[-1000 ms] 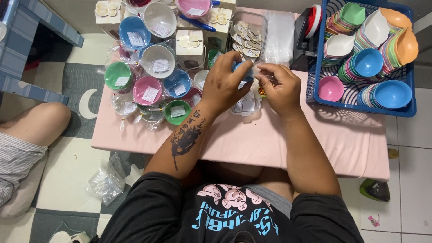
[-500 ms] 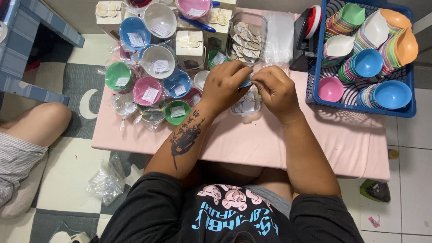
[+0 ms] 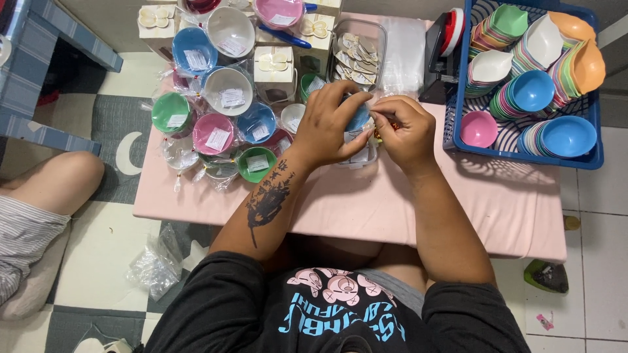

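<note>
On the pink worktop (image 3: 366,209), left of centre, lies a cluster of small bowls sealed in clear wrap (image 3: 216,108), each with a white rectangular label inside: green, pink, blue and white ones. Behind them stand 3 cream cardboard boxes (image 3: 273,65) with pale shell shapes on top. A clear plastic tub (image 3: 358,49) holds loose white and tan paper tags. Beside it lies a stack of clear plastic bags (image 3: 405,52). A crumpled clear bag (image 3: 154,261) lies on the floor at the lower left.
</note>
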